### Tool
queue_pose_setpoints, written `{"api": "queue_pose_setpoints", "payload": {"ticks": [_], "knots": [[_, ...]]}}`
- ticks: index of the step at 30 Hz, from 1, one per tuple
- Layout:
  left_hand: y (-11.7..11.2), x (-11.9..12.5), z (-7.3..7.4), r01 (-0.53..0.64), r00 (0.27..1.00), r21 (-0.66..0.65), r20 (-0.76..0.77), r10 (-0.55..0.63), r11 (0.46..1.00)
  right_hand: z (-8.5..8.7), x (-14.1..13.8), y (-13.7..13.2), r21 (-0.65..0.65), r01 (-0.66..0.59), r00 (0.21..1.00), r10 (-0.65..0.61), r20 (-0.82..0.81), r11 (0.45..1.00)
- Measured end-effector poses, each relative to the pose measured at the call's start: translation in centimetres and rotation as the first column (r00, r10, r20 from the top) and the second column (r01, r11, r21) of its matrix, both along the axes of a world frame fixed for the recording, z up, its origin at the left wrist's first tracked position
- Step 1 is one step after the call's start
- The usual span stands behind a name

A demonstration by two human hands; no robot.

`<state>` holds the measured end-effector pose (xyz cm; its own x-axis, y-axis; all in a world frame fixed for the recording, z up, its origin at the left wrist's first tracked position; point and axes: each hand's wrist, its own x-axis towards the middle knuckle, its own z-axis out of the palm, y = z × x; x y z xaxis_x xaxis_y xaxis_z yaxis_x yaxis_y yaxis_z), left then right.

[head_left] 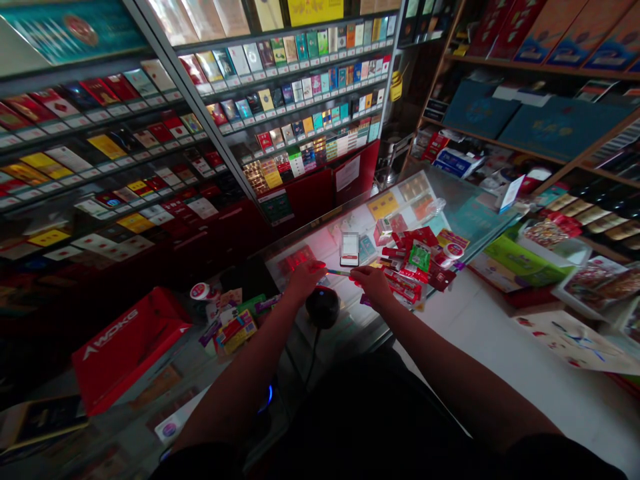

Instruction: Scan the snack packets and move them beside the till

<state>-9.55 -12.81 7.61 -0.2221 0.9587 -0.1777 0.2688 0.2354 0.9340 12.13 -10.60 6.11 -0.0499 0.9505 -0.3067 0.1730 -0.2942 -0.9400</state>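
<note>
A thin, narrow multicoloured packet (pixel 338 272) is stretched level between my two hands, above the glass counter. My left hand (pixel 306 277) pinches its left end, and my right hand (pixel 371 281) pinches its right end. What kind of goods it is cannot be made out. Just below it stands a black rounded device (pixel 323 308) with a cable, resembling a desktop scanner. Beyond the packet, a phone (pixel 349 249) with a lit, blurred screen lies on the counter. To the right of my right hand is a heap of red snack packets (pixel 407 283) with a green packet (pixel 419 256) on top.
Left of my left arm lie a pile of small colourful packets (pixel 235 327) and a red box (pixel 131 347). Shelves of cigarette packs (pixel 300 87) rise behind the glass counter (pixel 280 267). At the right are a green box (pixel 525 260) and trays of wrapped goods (pixel 595 287).
</note>
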Motion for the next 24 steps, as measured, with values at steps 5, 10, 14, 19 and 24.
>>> {"api": "queue_pose_setpoints", "payload": {"ticks": [5, 10, 14, 19, 24], "knots": [[-0.1, 0.6, 0.6, 0.078, 0.995, 0.004, -0.058, -0.077, 0.997, -0.4, 1.3, 0.0, 0.021, 0.053, 0.997, -0.051, -0.056, 0.998], [-0.6, 1.0, 1.7, 0.055, 0.996, 0.018, -0.071, -0.054, 0.998, -1.3, 4.0, -0.1, 0.027, 0.131, 0.99, -0.13, -0.048, 0.991], [-1.1, 1.1, 2.4, 0.03, 0.996, 0.076, -0.081, -0.023, 0.997, -2.7, 7.0, -0.5, 0.02, 0.239, 0.971, -0.24, 0.02, 0.971], [-2.0, 1.2, 2.6, -0.002, 1.0, 0.102, -0.009, 0.003, 0.995, -4.4, 10.7, -0.9, 0.092, 0.297, 0.919, -0.311, 0.243, 0.95], [-3.6, 1.3, 2.6, -0.059, 0.998, 0.136, 0.036, 0.054, 0.989, -5.9, 12.7, -1.3, 0.212, 0.23, 0.824, -0.306, 0.478, 0.95]]}}
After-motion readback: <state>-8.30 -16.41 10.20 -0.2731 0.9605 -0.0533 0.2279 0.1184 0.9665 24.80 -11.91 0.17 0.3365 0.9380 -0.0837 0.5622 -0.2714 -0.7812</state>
